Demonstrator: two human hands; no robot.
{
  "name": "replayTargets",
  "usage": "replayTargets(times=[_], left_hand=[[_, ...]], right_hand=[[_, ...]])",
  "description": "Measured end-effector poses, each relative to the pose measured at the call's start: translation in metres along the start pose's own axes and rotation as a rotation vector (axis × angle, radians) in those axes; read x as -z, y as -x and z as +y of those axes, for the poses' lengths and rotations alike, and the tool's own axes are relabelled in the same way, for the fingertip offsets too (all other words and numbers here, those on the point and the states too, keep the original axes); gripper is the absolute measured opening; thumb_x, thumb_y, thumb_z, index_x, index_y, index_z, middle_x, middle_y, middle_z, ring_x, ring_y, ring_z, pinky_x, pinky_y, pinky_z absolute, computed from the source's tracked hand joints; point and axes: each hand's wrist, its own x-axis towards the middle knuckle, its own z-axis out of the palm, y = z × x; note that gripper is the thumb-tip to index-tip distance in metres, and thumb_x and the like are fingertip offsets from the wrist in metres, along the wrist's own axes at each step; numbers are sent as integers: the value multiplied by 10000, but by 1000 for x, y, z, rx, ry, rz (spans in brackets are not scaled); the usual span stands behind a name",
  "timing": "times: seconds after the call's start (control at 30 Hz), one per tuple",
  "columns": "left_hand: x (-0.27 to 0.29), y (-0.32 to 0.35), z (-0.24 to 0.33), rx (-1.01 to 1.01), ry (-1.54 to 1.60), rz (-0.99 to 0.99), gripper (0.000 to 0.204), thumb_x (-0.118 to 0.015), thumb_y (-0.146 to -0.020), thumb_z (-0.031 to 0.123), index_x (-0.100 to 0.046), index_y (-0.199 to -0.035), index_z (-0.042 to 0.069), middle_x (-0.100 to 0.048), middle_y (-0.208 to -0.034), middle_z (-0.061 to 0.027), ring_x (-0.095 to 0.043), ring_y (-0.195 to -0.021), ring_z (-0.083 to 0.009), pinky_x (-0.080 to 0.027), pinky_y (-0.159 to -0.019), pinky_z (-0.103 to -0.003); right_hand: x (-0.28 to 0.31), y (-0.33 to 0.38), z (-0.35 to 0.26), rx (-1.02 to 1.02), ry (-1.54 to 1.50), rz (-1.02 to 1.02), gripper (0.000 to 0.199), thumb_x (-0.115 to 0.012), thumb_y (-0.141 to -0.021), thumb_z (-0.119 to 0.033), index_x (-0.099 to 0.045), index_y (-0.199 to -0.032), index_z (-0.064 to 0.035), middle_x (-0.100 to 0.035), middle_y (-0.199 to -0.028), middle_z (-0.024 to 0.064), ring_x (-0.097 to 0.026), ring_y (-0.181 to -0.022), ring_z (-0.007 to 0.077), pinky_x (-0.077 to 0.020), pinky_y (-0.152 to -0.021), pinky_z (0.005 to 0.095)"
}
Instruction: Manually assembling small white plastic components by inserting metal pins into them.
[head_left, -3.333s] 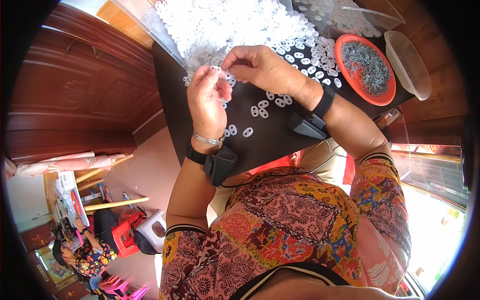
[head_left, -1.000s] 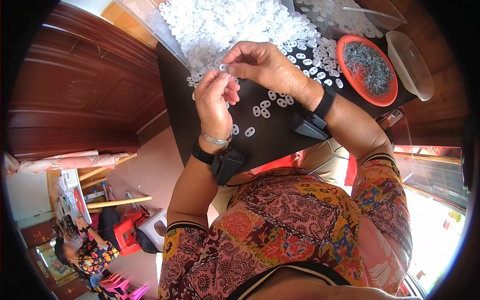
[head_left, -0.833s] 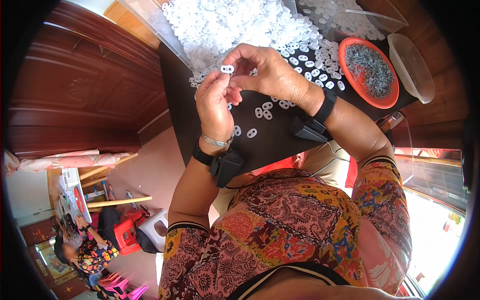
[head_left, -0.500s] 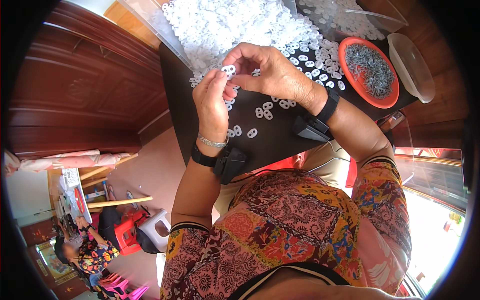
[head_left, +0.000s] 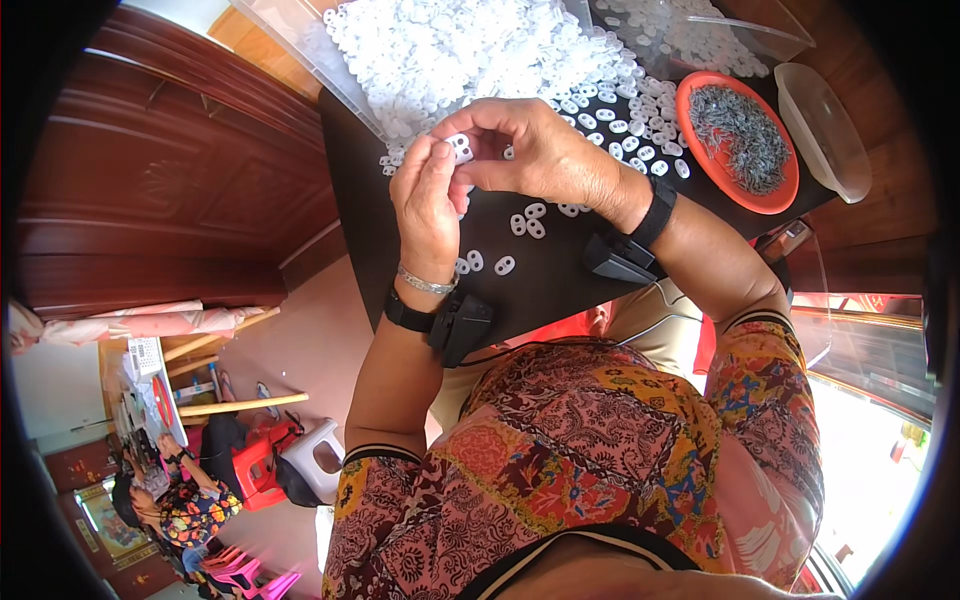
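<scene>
Between my two hands is a small white oval plastic piece with two holes (head_left: pixel 460 148), held above the dark table. My left hand (head_left: pixel 428 205) pinches its left side between thumb and fingers. From the right, my right hand (head_left: pixel 545 150) curls round the same piece, its forefinger at the top edge and its thumb just below. The fingers partly hide the piece, and I cannot make out whether anything else is in them. Beyond my hands lies a large heap of the same white pieces (head_left: pixel 480 55), and several loose ones (head_left: pixel 504 265) lie near my wrists.
A red bowl (head_left: pixel 791 185) of small grey metal parts (head_left: pixel 740 140) stands at the right, beside a clear plastic tub (head_left: pixel 820 135). Clear bin walls (head_left: pixel 310 50) border the heap. Black devices (head_left: pixel 462 325) are strapped to both wrists. Another person (head_left: pixel 190 505) sits at the far lower left.
My right fingers have come down and closed in around the white piece, which has tilted slightly. My left hand has hardly moved. The other person's head has shifted.
</scene>
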Motion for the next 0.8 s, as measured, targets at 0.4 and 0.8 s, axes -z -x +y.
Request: replayTargets(times=[0.4,0.8], left_hand=[[3,1,-4,-67,-48,-9,257,-443,-938,221,-534,-792,31,-427,-578,17,-386,-499,-52,-288,-451,-193],[4,1,-5,-63,19,-54,265,-466,-919,214,-476,-717,42,-390,-542,30,-334,-469,-46,-256,-439,-191]], right_hand=[[-1,0,-1,246,307,107,290,-726,-753,-71,-651,-1031,-44,-665,-873,70,-648,-813,189,-513,-718,285],[0,2,-4,258,266,88,224,-722,-767,-81,-652,-975,-31,-675,-844,80,-656,-791,183,-513,-713,284]])
